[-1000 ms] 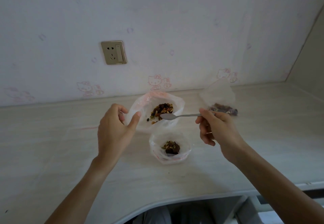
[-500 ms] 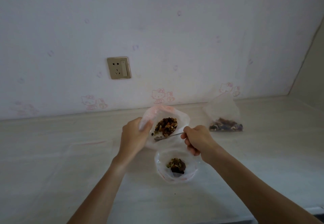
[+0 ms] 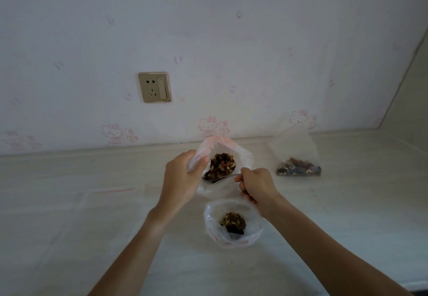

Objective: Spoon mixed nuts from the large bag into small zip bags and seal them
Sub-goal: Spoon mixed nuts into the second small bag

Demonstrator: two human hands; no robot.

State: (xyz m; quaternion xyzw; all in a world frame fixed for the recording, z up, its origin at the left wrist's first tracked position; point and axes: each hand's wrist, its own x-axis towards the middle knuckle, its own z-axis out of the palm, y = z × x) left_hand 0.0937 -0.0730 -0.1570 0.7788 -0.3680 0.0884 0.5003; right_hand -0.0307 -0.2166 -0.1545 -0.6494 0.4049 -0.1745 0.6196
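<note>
Mid-scoop, by the look of it. Left hand (image 3: 183, 177) gripped the rim of the large bag (image 3: 222, 168) on its left side, fingers curled round the plastic to keep the mouth open. Right hand (image 3: 257, 185) pinched the handle of the spoon (image 3: 228, 175), fingers curled tight, bowl down in the mixed nuts (image 3: 221, 165) – couldn't tell how full, too small and dark there. Sat just in front on the counter (image 3: 81, 203): a small zip bag (image 3: 234, 224), mouth open, a modest heap of nuts at the bottom, so partly filled and not sealed. Off to the right, well apart, another small bag (image 3: 298, 159) with nuts in it, leaning up toward the wall; sealed or not, couldn't say.

Next move probably needs a level lift out of the large bag, then a short carry back toward the open small one – floppy rim there, nothing holding it open, so a careful tip or nuts on the counter.
</note>
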